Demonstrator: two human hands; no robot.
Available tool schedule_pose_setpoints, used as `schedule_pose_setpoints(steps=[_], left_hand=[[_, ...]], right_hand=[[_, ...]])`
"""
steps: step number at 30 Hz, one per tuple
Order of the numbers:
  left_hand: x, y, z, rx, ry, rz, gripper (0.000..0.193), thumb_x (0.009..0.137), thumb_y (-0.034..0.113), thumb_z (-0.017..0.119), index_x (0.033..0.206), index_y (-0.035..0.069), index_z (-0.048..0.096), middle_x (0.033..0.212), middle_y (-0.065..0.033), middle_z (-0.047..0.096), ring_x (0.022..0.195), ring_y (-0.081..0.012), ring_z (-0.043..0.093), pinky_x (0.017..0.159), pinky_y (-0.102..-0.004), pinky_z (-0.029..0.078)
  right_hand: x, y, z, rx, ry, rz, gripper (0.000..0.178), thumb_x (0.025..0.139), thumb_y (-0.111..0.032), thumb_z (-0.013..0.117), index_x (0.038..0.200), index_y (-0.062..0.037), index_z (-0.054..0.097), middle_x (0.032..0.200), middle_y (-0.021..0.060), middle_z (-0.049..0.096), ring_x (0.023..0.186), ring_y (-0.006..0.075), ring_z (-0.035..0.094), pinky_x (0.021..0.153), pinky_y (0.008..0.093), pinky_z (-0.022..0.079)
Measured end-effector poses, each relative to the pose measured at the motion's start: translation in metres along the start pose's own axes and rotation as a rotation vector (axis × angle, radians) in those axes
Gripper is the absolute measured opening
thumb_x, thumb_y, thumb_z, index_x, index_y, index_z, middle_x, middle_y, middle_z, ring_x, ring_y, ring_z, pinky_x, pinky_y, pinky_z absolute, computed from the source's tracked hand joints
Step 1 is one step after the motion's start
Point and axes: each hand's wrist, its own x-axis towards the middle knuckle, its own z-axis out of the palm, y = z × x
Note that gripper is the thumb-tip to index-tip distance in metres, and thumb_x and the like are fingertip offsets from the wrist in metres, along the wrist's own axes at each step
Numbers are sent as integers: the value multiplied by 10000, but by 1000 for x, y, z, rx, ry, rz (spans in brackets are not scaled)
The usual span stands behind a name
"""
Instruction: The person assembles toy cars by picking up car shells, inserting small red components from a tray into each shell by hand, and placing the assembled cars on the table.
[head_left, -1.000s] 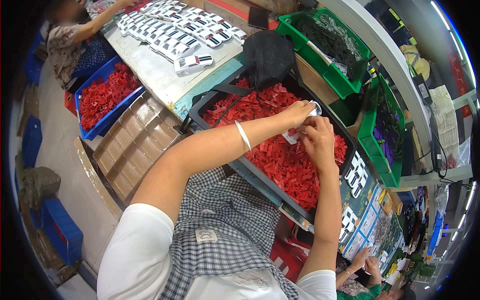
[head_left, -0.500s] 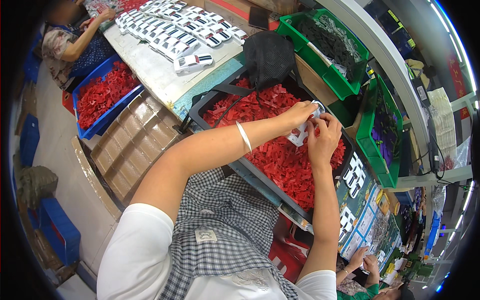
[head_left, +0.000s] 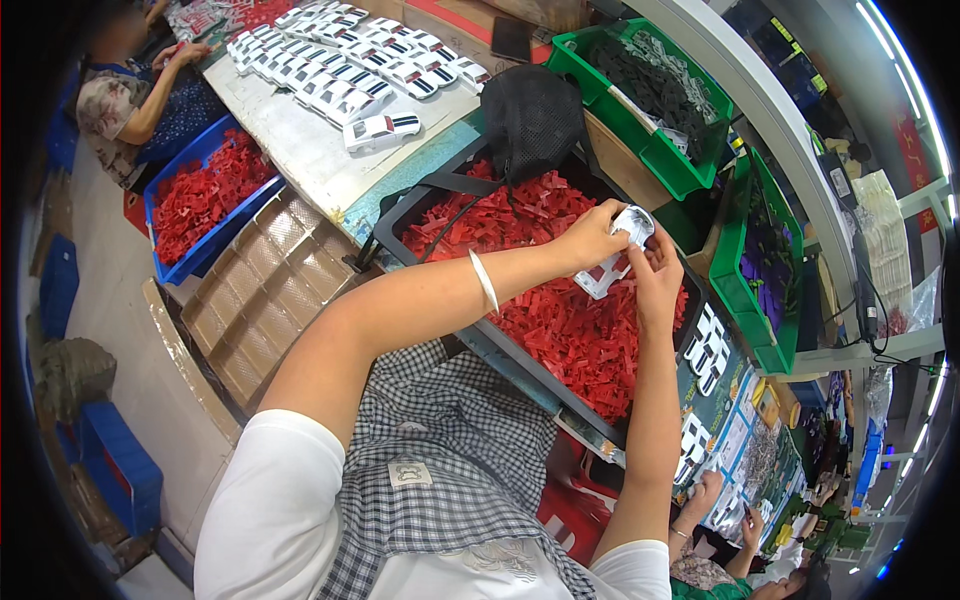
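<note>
Above a black bin (head_left: 470,320) of red plastic parts (head_left: 565,330), both my hands are closed on a white toy car body (head_left: 634,222). My left hand (head_left: 598,238) grips it from the left, its fingers bent round the edge. From the right, my right hand (head_left: 656,272) pinches it with thumb and fingers. Below my left fingers shows a white section with window-like openings (head_left: 602,278); whether it belongs to the same body or is a second piece, I cannot tell. My fingers hide part of the car body.
Rows of white toy cars (head_left: 335,65) stand on the table at upper left. A black mesh bag (head_left: 532,120) rests on the bin's far edge. Green bins (head_left: 655,150) are at right, a blue bin (head_left: 215,235) at left. Co-workers sit at far left and lower right.
My hands have turned the car body, and its upper part shows more. My right fingers have shifted along it. The lower-right co-worker's hands have moved apart.
</note>
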Motion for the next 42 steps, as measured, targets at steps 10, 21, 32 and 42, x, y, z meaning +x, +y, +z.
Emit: schedule_pose_setpoints(steps=[10, 21, 32, 42], left_hand=[[-10, 16, 3, 243, -46, 108, 367, 793, 118, 569, 1108, -35, 458, 878, -181, 619, 796, -250, 637, 689, -356, 497], [-9, 6, 6, 325, -27, 258, 316, 783, 83, 549, 1063, -29, 453, 809, -210, 619, 772, -330, 643, 657, -400, 491], [-25, 69, -23, 534, -3, 241, 348, 784, 116, 555, 1107, 33, 454, 847, -269, 609, 836, -442, 589, 712, -512, 459], [-40, 50, -212, 1522, 521, 275, 359, 779, 35, 507, 1136, 18, 480, 1021, -203, 520, 984, -360, 501, 787, -459, 460]], right_hand=[[3, 8, -11, 50, -7, 67, 384, 795, -47, 668, 1132, 75, 532, 980, 101, 616, 856, 133, 582, 742, 248, 471], [2, 9, -10, -28, -18, -3, 271, 797, -28, 638, 1051, 32, 568, 909, 32, 596, 795, 86, 539, 720, 228, 439], [8, 15, -8, 202, -115, -65, 330, 876, -62, 588, 1187, -4, 495, 1079, 62, 557, 991, 129, 539, 815, 244, 446], [12, 17, -5, -85, -33, -198, 321, 872, -64, 598, 1174, -5, 509, 1032, 69, 553, 871, 111, 542, 802, 237, 445]])
